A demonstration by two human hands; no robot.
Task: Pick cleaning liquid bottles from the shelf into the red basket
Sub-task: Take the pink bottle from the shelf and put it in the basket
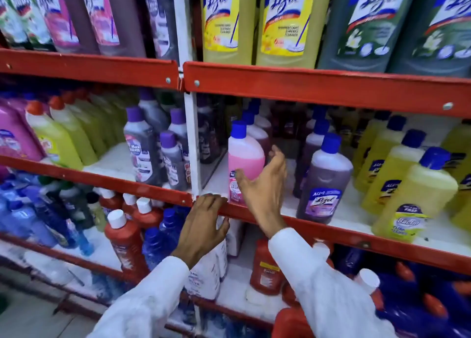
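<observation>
Head view. The right hand (265,184) is spread, fingers curved around the pink bottle (244,156) that stands at the front edge of the middle shelf (331,233); thumb and fingertips appear to touch its body, but a closed grasp is not established. The bottle is upright, blue cap on, just beside a purple bottle (323,182) to its right.

The left hand (204,225) is spread with its fingertips resting on the red shelf lip near the white upright (192,146) — it holds nothing.

The red basket (290,323) shows only as a red edge at the bottom of the frame, below the right sleeve; its contents cannot be seen.

Progress, as a judgement: early in a pick cycle. The reach is complete; grasp, lift-out and transfer down to the basket remain. How many bottles are already collected cannot be told — many cleaning bottles stay on the shelves.
</observation>
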